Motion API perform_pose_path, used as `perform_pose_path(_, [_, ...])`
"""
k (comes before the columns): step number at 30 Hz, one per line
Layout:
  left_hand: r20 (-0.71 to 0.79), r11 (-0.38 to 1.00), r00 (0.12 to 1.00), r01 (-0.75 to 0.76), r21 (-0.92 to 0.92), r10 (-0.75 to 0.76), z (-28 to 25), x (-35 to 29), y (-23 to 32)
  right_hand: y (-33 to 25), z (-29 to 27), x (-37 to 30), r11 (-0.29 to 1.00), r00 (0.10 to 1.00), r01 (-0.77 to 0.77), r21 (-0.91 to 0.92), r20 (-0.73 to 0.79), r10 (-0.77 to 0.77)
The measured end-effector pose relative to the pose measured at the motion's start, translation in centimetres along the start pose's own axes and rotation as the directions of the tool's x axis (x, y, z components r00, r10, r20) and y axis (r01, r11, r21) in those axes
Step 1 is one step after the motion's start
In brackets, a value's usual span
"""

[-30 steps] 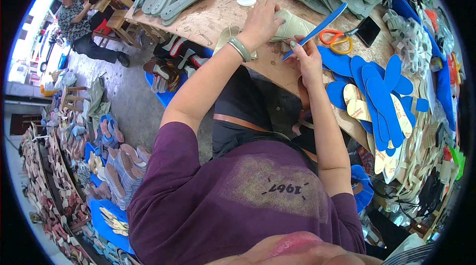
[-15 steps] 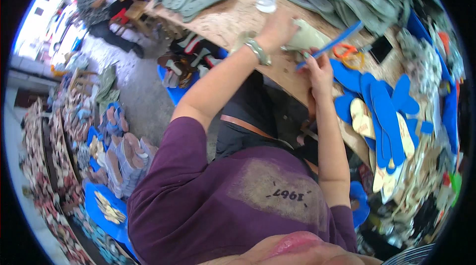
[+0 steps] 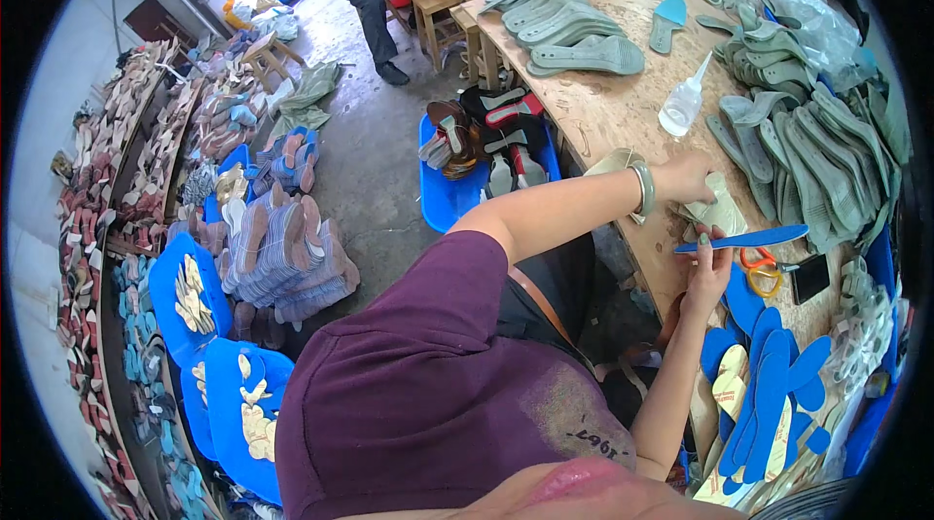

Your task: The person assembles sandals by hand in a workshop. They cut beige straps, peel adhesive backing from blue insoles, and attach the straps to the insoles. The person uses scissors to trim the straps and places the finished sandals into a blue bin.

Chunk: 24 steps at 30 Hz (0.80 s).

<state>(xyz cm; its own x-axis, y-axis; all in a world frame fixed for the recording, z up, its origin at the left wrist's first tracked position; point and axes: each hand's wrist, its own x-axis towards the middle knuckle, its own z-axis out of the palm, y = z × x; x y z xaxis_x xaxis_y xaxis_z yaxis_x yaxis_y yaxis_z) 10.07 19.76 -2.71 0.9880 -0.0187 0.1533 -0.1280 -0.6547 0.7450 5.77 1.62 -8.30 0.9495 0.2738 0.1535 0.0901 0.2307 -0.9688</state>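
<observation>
A long blue insole [image 3: 747, 240], seen nearly edge-on, is pinched between the thumb and fingers of my right hand [image 3: 710, 275] just above the table. Beside it, my left hand [image 3: 684, 177], with a pale bangle [image 3: 643, 187] on the wrist, reaches to a crumpled-looking cream piece [image 3: 718, 204]. Its fingers are bent together; what their tips grip is hidden. Orange-handled scissors [image 3: 762, 272] lie right of my right hand. Several blue insoles [image 3: 764, 394] and cream ones lie loosely piled nearer me. A clear squeeze bottle [image 3: 684, 104] with a pointed nozzle stands beyond my left hand.
Stacked grey-green soles [image 3: 812, 165] cover the table's right side; more soles [image 3: 574, 34] lie at its far left. A black phone-like slab [image 3: 810, 279] sits by the scissors. A blue bin [image 3: 443, 204] of shoe parts stands below the table edge. Two people sit beyond the table.
The view has swung left, so the table and both hands appear farther right. The blue insole stays in my right hand and now appears nearly level. More of the far table and another person show.
</observation>
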Motion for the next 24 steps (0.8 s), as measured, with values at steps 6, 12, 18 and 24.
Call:
perform_pose_path(6, [0.042, 0.983, 0.999, 0.01, -0.185, -0.002, 0.7, 0.8, -0.3, 1.5, -0.3, 0.5, 0.999, 1.0, 0.006, -0.033, -0.002, -0.006])
perform_pose_path(12, [0.064, 0.865, 0.988, 0.155, -0.478, -0.141, -1.9, 0.4, 1.5, 0.7, 0.2, 0.5, 0.996, 0.997, -0.081, -0.025, -0.021, 0.081])
perform_pose_path(18, [-0.225, 0.443, 0.957, -0.125, -0.888, -0.181, -4.7, -0.9, 2.9, 0.8, 0.0, 0.5, 0.995, 0.995, -0.09, 0.035, -0.031, 0.091])
perform_pose_path(24, [-0.189, 0.653, 0.975, -0.069, -0.754, -0.115, -5.1, -6.2, 0.1, -2.3, -0.7, 0.6, 0.854, 0.997, -0.058, -0.517, -0.066, 0.028])
